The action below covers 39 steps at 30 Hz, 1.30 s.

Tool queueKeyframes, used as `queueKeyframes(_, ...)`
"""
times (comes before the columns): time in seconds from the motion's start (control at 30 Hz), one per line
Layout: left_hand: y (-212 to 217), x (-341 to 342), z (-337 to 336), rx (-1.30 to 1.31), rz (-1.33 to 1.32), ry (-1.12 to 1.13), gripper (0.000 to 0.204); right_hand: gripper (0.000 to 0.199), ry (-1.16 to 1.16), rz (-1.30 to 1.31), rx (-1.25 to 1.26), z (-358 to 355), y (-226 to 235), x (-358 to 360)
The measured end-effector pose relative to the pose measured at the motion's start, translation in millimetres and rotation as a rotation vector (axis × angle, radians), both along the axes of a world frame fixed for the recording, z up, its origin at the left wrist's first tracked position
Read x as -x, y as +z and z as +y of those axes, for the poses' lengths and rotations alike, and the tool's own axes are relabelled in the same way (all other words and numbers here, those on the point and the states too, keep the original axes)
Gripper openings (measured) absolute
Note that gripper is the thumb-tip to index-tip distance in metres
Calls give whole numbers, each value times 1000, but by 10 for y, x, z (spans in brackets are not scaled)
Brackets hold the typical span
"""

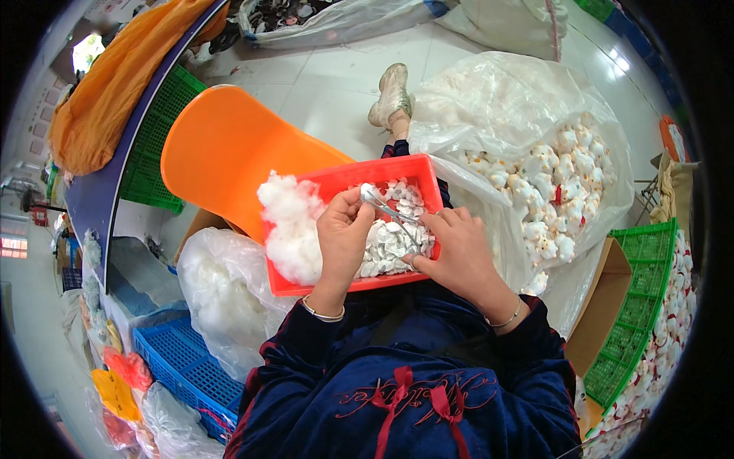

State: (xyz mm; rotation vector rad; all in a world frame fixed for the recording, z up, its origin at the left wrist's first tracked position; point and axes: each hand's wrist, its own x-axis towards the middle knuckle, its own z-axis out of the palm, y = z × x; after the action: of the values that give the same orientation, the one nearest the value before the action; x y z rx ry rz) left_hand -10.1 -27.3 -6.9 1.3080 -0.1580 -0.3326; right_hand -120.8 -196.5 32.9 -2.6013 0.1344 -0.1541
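Dark blue velvet sleeves with red trim come up from the lower edge, each wrist ringed by a thin bangle; the left hand (342, 233) is curled shut around a small white piece, pinching it between thumb and fingers above the red tray (382, 172); the right hand (457, 256) is closed on a pair of metal forceps (391, 216), its fingers through the loops at the near end; the forceps' long axis runs from the right hand up and to the left, so that the tips meet the white piece at the left hand's fingertips; the two hands sit close together over the tray, the left one nearer the piece, the right one a forceps-length away; the tray rests on the person's lap and holds a wad of white stuffing fibre (290, 226) spilling over its left wall and a heap of small flat white pieces (390, 249) on its floor; left of the lap lies a clear bag of more white fibre (218, 294) beside a blue crate (187, 371); right of the tray a large clear bag (550, 180) holds small white stuffed figures; a green crate (638, 306) stands at the right rim; beyond the tray an orange plastic chair (229, 153) stands on the pale tiled floor, and the person's foot in a light shoe (391, 96) reaches out past it.
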Motion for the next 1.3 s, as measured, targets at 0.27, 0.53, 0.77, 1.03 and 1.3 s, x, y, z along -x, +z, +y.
queueKeyframes(0.27,11,5,-3,41,-4,19,21,39,28,40,-71,-6,-26,23)
queueKeyframes(0.53,-169,95,-25,-20,-11,-12,20,29,49,165,-414,35,-13,-52)
queueKeyframes(0.77,-96,-89,148,-136,-5,-184,25,32,20,-24,-119,-16,-107,12)
queueKeyframes(1.03,-123,-112,184,-117,44,-155,19,42,37,81,23,-63,7,74)
queueKeyframes(1.3,-100,-135,223,79,273,-164,16,57,86,70,-146,-207,50,58)
